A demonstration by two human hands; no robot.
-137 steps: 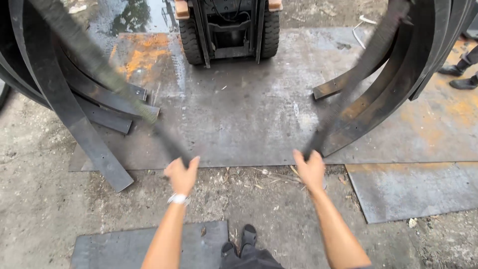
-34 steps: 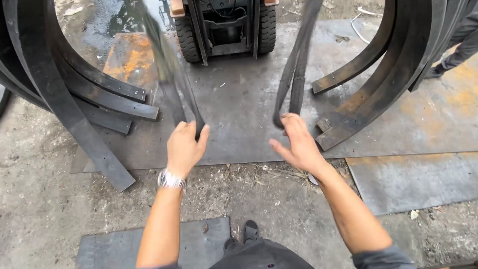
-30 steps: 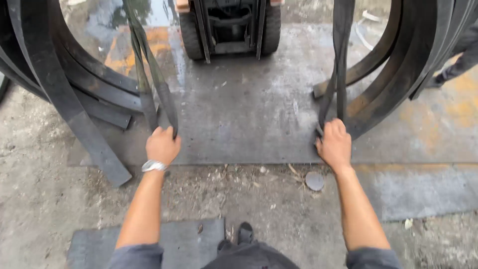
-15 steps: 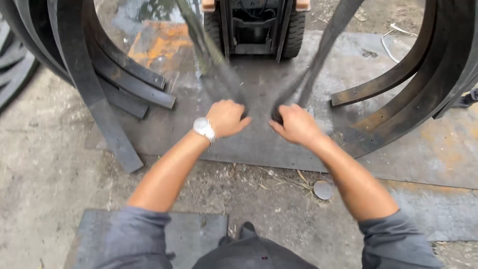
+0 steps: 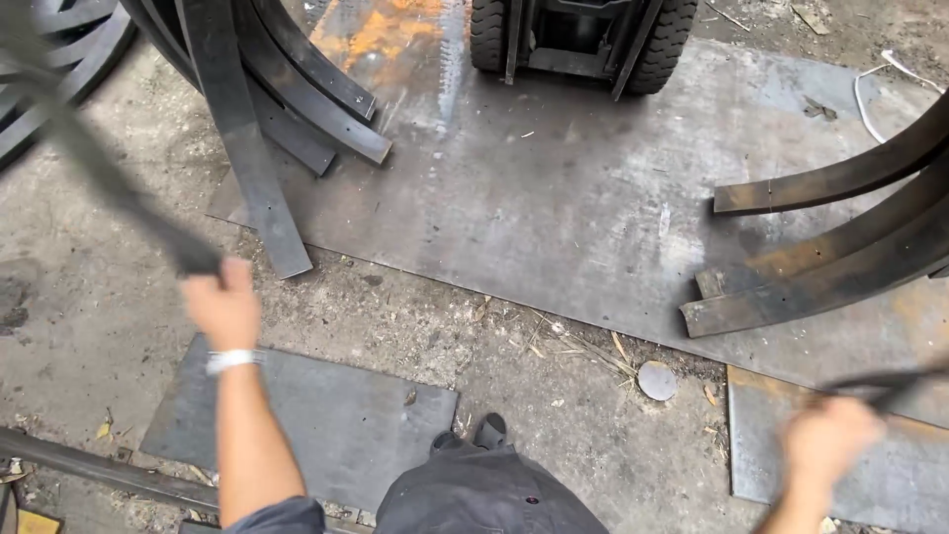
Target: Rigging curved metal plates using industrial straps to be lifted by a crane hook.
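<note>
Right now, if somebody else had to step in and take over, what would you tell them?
Left hand: shut on a dark strap, blurred, running up and to the left.
Right hand: blurred, shut on another dark strap end, out to the right.
The hands are spread wide apart.
Curved steel bars lean at the left, more curved bars at the right, on a floor plate.
A forklift is parked ahead.
Neither strap is around any bar in view. What is left cannot be told.

Dirt floor [image 5: 99, 297]: large steel plate [image 5: 554, 208], smaller plates [image 5: 326, 415], curved bars [image 5: 820, 257], round disc [image 5: 656, 380].
</note>
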